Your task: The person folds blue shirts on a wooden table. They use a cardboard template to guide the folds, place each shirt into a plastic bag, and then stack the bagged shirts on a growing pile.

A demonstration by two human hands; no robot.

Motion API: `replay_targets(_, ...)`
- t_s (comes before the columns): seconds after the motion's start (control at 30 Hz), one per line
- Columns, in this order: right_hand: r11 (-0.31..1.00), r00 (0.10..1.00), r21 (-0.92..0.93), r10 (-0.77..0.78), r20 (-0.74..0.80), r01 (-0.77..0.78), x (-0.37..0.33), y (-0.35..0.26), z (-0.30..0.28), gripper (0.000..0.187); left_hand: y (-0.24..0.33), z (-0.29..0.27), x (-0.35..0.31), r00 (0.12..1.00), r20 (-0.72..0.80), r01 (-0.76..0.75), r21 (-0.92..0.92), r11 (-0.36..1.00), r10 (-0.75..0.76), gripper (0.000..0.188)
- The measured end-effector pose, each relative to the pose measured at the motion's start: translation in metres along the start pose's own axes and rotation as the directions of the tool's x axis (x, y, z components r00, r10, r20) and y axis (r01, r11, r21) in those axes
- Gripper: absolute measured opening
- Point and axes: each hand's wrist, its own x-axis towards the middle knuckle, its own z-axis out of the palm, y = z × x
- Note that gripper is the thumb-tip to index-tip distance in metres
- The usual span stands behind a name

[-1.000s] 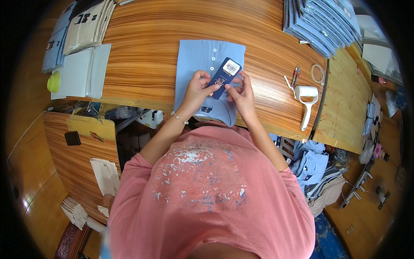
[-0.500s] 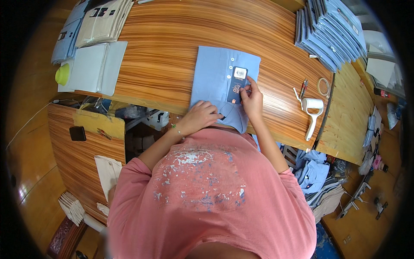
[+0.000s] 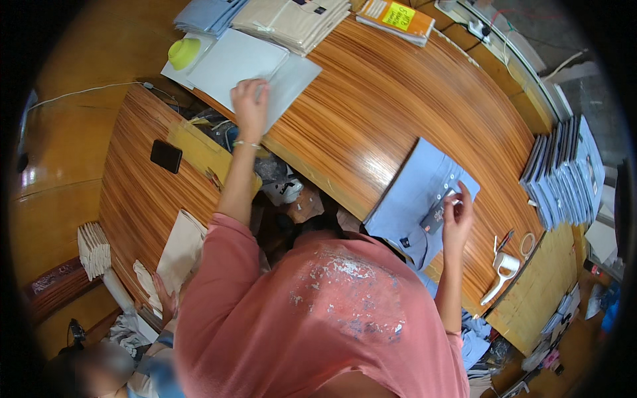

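A wood-grain surface (image 3: 371, 126) spans the middle, the person in a pink top at its near edge. A smaller wood-grain surface (image 3: 142, 192) stands to the left, where another person's hand (image 3: 166, 298) rests against pale cloth (image 3: 184, 247). At the far right is a thick pile of folded blue shirts (image 3: 564, 176); at the far left, a beige stack of clothes (image 3: 285, 20) sits beside a blue stack (image 3: 206, 14).

Just nearer than these lie flat white sheets (image 3: 242, 56). One folded blue shirt (image 3: 411, 192) lies buttons up at the near edge, right of the middle. An orange booklet (image 3: 378, 12) is at the far edge.

The left hand (image 3: 250, 103) is over the right part of the sheets, its grip narrow, fingers bent. The right hand (image 3: 458, 215) is at the shirt's right side, its grip also narrow, fingertips by a tag; whether either hand pinches anything cannot be told from this angle.

A white lint roller (image 3: 506, 265) lies right of the shirt. A black phone (image 3: 166, 156) is on the smaller surface. The dark tag (image 3: 432, 219) lies on the shirt beside the button row. Small pliers (image 3: 507, 237) lie near the lint roller.
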Motion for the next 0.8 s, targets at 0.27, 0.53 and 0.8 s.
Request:
replay_targets(0.27, 0.885, 0.701, 0.051, -0.401, 0.589, 0.463, 0.073, -0.068, 0.195, 0.025, -0.049, 0.014, -0.012, 0.886, 0.460, 0.127, -0.127, 0.984, -0.055, 0.018)
replay_targets(0.53, 0.609, 0.491, 0.144, -0.739, 0.462, 0.780, 0.097, -0.096, 0.332, 0.029, -0.065, 0.013, -0.017, 0.850, 0.402, 0.471, -0.288, 0.834, -0.341, 0.013)
replay_targets(0.8, 0.666, 0.683, 0.483, -0.709, 0.173, 0.569, 0.112, -0.126, 0.296, 0.055, 0.105, -0.095, 0.011, 0.878, 0.467, 0.263, -0.652, 0.711, 0.103, 0.014)
